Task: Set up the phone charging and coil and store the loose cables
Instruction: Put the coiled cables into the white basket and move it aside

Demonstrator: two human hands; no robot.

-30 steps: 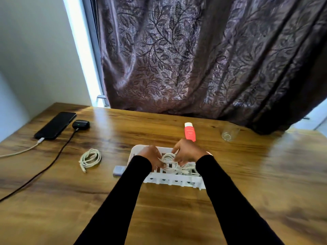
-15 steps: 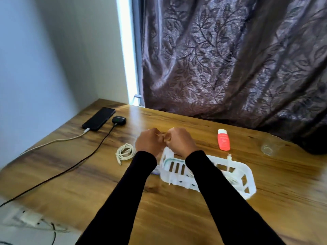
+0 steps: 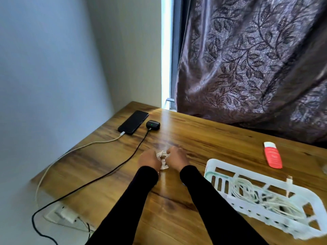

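Observation:
A coiled white cable (image 3: 162,158) sits on the wooden table between my two hands. My left hand (image 3: 149,160) and my right hand (image 3: 177,158) both grip it with curled fingers. A white slotted basket (image 3: 219,165) at the right holds other coiled white cables (image 3: 261,197). At the far left a black phone (image 3: 133,122) lies plugged into a white cable (image 3: 85,145). Beside the phone, a black earbud case (image 3: 152,125) is plugged into a black cable (image 3: 113,171).
A red and white tube (image 3: 273,154) lies beyond the basket. A patterned curtain (image 3: 251,59) hangs behind the table. On the floor at the left lies a white power strip (image 3: 62,213). The table's left edge (image 3: 58,167) is close to the wall.
My hands left the basket and moved left to the coiled cable on the table, which they now grip. The view swung left, so the basket now appears at the right.

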